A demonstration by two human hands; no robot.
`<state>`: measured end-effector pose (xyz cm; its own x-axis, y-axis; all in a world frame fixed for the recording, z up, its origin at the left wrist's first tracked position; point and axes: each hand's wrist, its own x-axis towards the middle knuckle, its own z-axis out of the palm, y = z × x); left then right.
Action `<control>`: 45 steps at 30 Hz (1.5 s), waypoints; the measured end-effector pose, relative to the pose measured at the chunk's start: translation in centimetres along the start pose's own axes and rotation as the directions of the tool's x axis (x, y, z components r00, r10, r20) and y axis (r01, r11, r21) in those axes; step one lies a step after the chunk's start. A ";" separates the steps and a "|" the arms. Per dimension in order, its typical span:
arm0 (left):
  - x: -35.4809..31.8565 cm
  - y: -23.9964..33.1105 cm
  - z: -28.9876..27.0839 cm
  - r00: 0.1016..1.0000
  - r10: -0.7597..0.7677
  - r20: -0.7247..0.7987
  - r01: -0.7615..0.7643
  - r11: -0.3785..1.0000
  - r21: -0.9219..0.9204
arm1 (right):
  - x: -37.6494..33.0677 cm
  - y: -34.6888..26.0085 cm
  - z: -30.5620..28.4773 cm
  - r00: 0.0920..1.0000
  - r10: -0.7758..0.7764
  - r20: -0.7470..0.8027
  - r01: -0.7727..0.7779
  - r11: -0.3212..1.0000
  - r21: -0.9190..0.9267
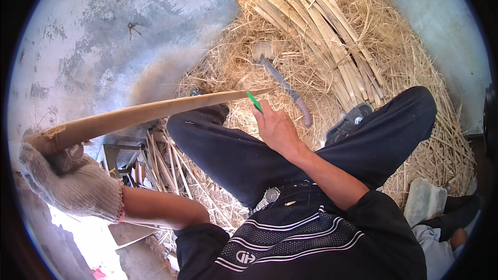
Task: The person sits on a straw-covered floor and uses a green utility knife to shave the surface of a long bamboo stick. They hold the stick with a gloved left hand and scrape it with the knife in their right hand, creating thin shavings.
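At the far left, my left hand (78, 181), in a grey knitted glove, is closed around the thick end of a long bamboo strip (150, 113). The strip slants across in front of me and narrows to its far tip near the middle. My bare right hand (279, 130) pinches a slim green pen-like tool (254, 101) between thumb and fingers. Its point meets the strip close to the narrow tip; I cannot tell its exact kind. Just beyond my right hand, a large knife (282, 80) with a purplish handle lies on the shavings.
A pile of split bamboo strips (332, 41) lies on straw-like shavings (415, 72) at the far right. A round wooden block (263, 50) sits by the knife's tip. Grey walls (129, 36) flank the space. A wristwatch (271, 194) is at my waist. Another person's clothing (434, 246) shows lower right.
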<state>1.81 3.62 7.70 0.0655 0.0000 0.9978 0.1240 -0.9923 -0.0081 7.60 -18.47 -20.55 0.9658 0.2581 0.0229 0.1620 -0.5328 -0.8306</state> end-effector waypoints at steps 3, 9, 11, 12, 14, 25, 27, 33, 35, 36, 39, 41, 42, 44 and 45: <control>0.0 -1.4 -0.4 0.999 0.007 0.032 -0.007 1.000 -0.002 | -0.6 -1.0 -0.4 0.998 -0.027 0.058 0.020 0.993 0.116; -0.4 -0.3 -0.6 1.000 0.025 0.007 -0.026 0.995 0.094 | -0.4 2.6 1.0 0.975 0.217 -0.046 -0.199 0.948 0.249; -0.7 -0.2 -0.7 0.997 0.072 0.037 -0.078 0.980 0.183 | -0.3 2.8 0.0 0.940 0.293 -0.175 -0.209 0.899 0.384; -0.8 -0.3 -0.8 1.000 0.014 0.023 -0.016 0.995 0.096 | -0.4 2.0 -0.6 0.945 0.203 -0.255 -0.090 0.915 0.394; -0.6 -0.7 -0.6 0.988 -0.150 -0.017 0.145 0.973 -0.179 | -0.7 0.3 -1.6 0.909 0.025 -0.415 0.149 0.912 0.383; -0.4 -2.1 -0.9 0.929 -0.363 0.069 0.348 0.798 -0.492 | 0.3 0.8 1.0 0.996 0.033 0.083 -0.033 0.999 0.005; -0.1 -2.1 -1.0 0.934 -0.346 0.094 0.345 0.797 -0.495 | 0.5 -0.2 0.4 0.977 0.131 0.166 -0.131 0.991 -0.014; 0.5 1.2 -0.7 0.904 -0.400 0.151 0.400 0.668 -0.628 | 1.7 5.8 3.2 0.989 0.135 0.062 -0.131 0.989 -0.067; -0.1 0.5 -0.9 0.980 -0.192 0.057 0.201 0.946 -0.253 | 0.8 2.4 2.0 0.995 0.088 0.056 -0.090 0.996 0.025; 0.1 0.3 -0.7 0.983 -0.169 0.066 0.179 0.962 -0.204 | 0.5 1.8 1.8 0.999 0.043 0.019 -0.044 0.998 0.051; 0.5 0.0 -0.7 0.950 -0.276 0.147 0.309 0.900 -0.306 | -0.6 -0.3 0.5 0.996 -0.041 -0.075 0.051 0.988 0.144; 0.8 0.0 -0.7 0.915 -0.367 0.166 0.402 0.839 -0.365 | -1.5 -2.2 -1.4 0.985 -0.048 -0.167 0.098 0.945 0.311; 0.7 -0.1 -0.6 0.897 -0.412 0.161 0.442 0.815 -0.375 | -1.8 -2.8 -2.1 0.976 -0.046 -0.212 0.126 0.916 0.381; 0.7 -0.4 -0.8 0.909 -0.385 0.163 0.417 0.817 -0.397 | -2.8 -3.9 -2.7 0.942 -0.204 -0.266 0.299 0.871 0.391; 0.6 -0.5 -0.9 0.915 -0.370 0.162 0.404 0.819 -0.408 | -3.0 -4.1 -2.8 0.913 -0.281 -0.294 0.384 0.836 0.392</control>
<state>0.88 4.04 8.37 0.1747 0.3876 0.9051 -0.2765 -0.8629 0.4229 4.58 -19.34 -15.69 0.8961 0.1486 0.4182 0.4269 -0.0308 -0.9038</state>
